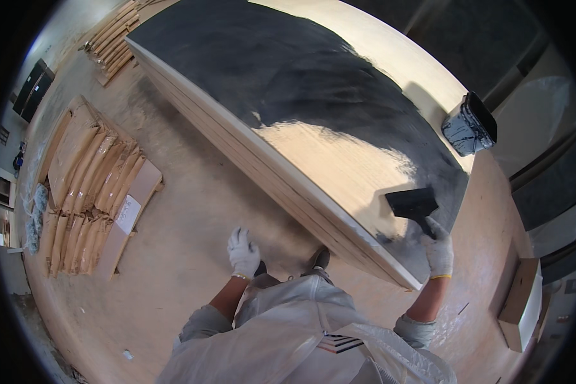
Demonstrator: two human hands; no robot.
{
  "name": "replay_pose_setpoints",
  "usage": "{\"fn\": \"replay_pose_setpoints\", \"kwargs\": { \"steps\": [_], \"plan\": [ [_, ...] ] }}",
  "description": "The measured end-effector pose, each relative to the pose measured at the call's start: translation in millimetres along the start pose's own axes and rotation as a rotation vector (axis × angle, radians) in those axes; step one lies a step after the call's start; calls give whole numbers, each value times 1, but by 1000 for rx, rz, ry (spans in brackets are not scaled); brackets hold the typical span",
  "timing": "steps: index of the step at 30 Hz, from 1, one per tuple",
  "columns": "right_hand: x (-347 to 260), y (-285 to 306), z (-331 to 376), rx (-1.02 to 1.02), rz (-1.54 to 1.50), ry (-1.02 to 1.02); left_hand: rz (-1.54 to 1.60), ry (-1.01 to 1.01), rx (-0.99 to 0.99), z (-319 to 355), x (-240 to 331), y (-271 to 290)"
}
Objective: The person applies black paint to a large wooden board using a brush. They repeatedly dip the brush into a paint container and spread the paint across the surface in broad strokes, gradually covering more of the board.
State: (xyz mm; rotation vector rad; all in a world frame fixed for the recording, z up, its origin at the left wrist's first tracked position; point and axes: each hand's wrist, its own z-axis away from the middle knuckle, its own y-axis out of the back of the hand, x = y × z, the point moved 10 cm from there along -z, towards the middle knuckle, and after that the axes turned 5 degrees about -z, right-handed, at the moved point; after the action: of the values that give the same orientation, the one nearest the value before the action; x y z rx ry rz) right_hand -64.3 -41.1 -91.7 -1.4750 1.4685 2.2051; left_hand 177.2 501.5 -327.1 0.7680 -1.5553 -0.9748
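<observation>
My right hand, in a white knitted glove with a yellow cuff edge, is closed round the handle of a wide flat paintbrush. The brush head is black and is over the near right end of a large pale board. Black paint covers the far part of the board and runs down its right side. A bare pale patch remains visible in the middle and along the near left edge. My left hand, gloved too, hangs off the board's left side, fingers apart and holding nothing.
A black paint-streaked bucket stands on the board's right edge. More boards are stacked beneath the top one. Brown-wrapped bundles lie on the floor at left, with another stack farther back. A pale box is at right.
</observation>
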Motion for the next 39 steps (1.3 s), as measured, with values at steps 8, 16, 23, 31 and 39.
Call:
{"fn": "replay_pose_setpoints", "kwargs": {
  "steps": [8, 16, 23, 31, 39],
  "plan": [
    [-151, -215, -28, -43, 292, 22, -75, 209, -53, 58, -208, 49],
    [-216, -275, -25, -198, 485, 70, -82, 316, -354, 110, -267, -11],
    [-58, -77, 81, -39, 668, -293, -203, 459, -685, 176, -326, -40],
    [-83, -130, 33, -73, 632, -213, -239, 370, -639, 126, -317, -26],
    [-63, -85, -90, -33, 682, -178, 125, 284, -385, 65, -271, -34]
  ]
}}
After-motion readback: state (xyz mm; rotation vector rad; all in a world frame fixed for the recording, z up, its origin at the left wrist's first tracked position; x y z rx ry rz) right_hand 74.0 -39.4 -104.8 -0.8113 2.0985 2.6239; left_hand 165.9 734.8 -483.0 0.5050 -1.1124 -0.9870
